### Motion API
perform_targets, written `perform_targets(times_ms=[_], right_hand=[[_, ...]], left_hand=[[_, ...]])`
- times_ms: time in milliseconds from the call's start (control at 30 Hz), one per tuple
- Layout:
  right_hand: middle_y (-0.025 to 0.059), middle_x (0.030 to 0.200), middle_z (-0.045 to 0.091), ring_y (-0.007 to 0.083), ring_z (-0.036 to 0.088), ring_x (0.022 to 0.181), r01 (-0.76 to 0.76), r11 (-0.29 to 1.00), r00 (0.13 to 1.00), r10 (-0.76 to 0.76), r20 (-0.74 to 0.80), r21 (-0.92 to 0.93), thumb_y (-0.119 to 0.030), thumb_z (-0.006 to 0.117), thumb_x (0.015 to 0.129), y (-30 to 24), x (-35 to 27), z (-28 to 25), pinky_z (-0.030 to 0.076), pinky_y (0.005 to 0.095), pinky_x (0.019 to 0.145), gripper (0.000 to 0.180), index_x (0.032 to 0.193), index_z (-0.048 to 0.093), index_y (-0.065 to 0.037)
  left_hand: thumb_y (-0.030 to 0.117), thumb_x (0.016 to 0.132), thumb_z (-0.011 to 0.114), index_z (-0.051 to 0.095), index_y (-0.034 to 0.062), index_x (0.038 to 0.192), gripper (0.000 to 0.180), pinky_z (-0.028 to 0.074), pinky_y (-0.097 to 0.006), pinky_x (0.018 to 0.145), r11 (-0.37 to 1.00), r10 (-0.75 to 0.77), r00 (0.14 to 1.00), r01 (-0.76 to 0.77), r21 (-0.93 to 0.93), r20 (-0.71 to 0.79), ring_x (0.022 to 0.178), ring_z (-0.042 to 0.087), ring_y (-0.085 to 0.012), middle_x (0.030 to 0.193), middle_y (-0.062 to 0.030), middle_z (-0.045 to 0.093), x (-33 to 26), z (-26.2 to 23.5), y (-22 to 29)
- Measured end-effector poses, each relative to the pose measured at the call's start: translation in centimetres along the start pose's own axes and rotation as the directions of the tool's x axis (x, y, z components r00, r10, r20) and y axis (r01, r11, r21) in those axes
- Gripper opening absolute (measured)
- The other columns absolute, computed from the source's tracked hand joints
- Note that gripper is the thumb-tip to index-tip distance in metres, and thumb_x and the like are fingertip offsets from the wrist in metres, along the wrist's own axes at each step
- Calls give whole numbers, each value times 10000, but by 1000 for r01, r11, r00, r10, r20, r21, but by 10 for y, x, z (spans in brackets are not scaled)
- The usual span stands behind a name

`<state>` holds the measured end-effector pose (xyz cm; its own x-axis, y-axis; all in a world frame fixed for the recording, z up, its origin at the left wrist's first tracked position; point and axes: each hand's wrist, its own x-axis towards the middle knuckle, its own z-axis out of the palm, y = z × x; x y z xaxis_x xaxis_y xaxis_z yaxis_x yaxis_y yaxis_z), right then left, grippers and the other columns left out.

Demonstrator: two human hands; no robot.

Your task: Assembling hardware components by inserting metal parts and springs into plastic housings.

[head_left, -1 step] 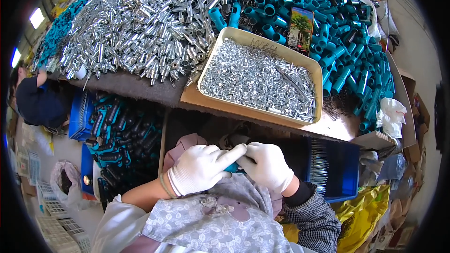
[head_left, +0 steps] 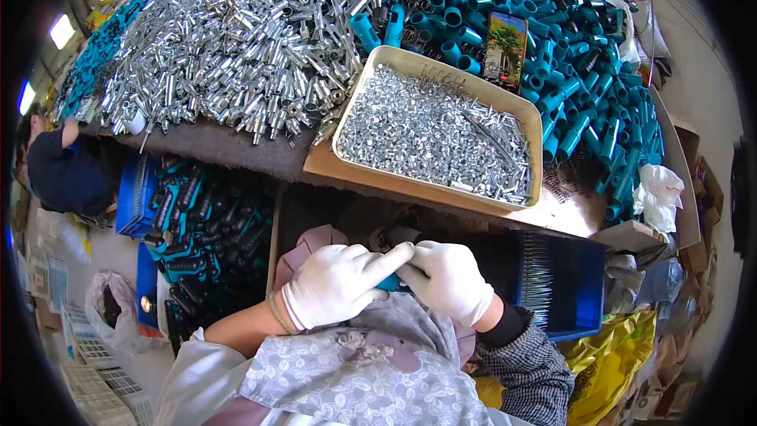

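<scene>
Both of my hands wear white gloves and meet in front of my apron, below the table edge. My left hand (head_left: 335, 284) is closed around a teal plastic part (head_left: 389, 282), of which only a small piece shows between the gloves. My right hand (head_left: 451, 280) has its fingers curled in at the far end of that part, against the left fingertips; what it pinches is hidden. Beyond the hands, a cream tray (head_left: 441, 191) full of small silvery metal pieces stands on the table. Teal plastic tubes (head_left: 560, 95) lie heaped behind it, with a phone (head_left: 505, 51) propped among them.
Shiny metal fittings (head_left: 236, 55) cover the table's left side. Below, black-and-teal handles (head_left: 201, 213) fill a space at left; a blue bin (head_left: 579, 292) with a row of thin metal rods stands at right. Yellow plastic sacking (head_left: 619, 363) lies nearby. A person (head_left: 67, 170) works at far left.
</scene>
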<state>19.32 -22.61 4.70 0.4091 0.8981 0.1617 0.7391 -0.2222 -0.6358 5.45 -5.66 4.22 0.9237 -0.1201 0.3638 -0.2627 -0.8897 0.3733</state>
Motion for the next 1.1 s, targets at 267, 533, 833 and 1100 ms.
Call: perform_targets(times_ms=[267, 533, 833, 1100], right_hand=[[103, 927, 640, 285, 674, 794, 166, 971, 981, -145, 130, -172, -299, 726, 840, -3, -17, -3, 545, 375, 655, 417, 1166, 604, -69], [119, 895, 645, 298, 680, 815, 122, 976, 976, -85, 201, -181, -282, 740, 821, 4, -17, -2, 544, 388, 671, 401, 1128, 609, -59], [75, 857, 622, 261, 652, 791, 234, 946, 968, -205, 147, -223, -278, 735, 793, 8, -15, -2, 522, 377, 639, 363, 1063, 618, -66], [54, 938, 660, 263, 650, 846, 435, 890, 896, -443, -32, -137, -189, 770, 737, 19, 3, -15, 522, 362, 742, 291, 984, 653, -92]], left_hand=[[246, 753, 771, 507, 67, 1427, 745, 538, -367, 645, 998, -45, 999, 44, -54, -6, 708, 656, -255, 794, -84, 641, -1, 1, -5], [293, 793, 762, 494, 44, 1421, 727, 541, -375, 627, 989, -102, 992, 109, -104, 71, 680, 667, -255, 783, -99, 650, -1, 6, 0], [268, 765, 798, 497, 61, 1418, 748, 533, -426, 662, 973, -146, 985, 160, -165, 96, 719, 672, -332, 833, -147, 675, -3, 9, 2], [142, 780, 799, 588, 19, 1291, 567, 547, -378, 842, 748, -326, 932, 358, -559, 161, 970, 701, -333, 1063, -173, 707, -6, 18, -7]])
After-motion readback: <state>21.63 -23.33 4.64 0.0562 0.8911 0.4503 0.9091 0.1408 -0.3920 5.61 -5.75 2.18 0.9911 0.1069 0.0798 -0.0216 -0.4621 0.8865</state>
